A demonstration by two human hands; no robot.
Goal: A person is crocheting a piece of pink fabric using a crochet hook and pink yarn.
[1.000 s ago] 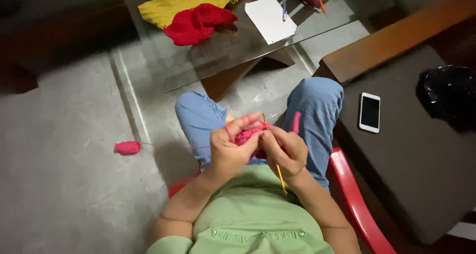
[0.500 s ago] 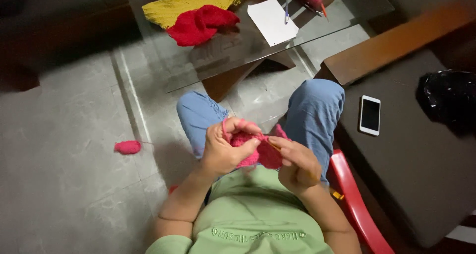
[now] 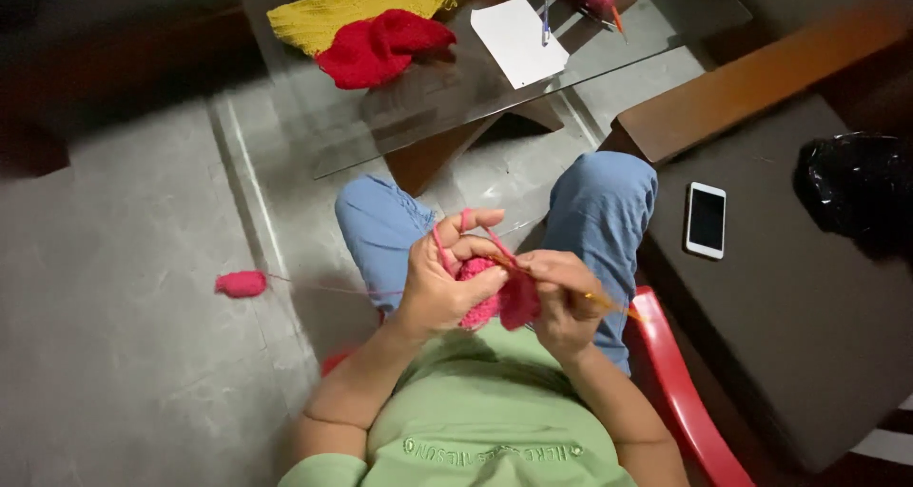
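Over the lap: left hand (image 3: 439, 292) gripping pink crochet piece (image 3: 496, 297) tight; right hand (image 3: 563, 301) pinching yellow crochet hook (image 3: 609, 305); pink yarn ball (image 3: 242, 283) on floor.

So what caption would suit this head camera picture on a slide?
Seated person's left hand and right hand crochet pink yarn work with a hook; a pink yarn ball lies on the floor.

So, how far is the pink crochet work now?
Done: a small pink crochet piece exists, held by the left hand. In hand: the right hand works the hook. Left: a pink yarn ball on the floor remains unused.
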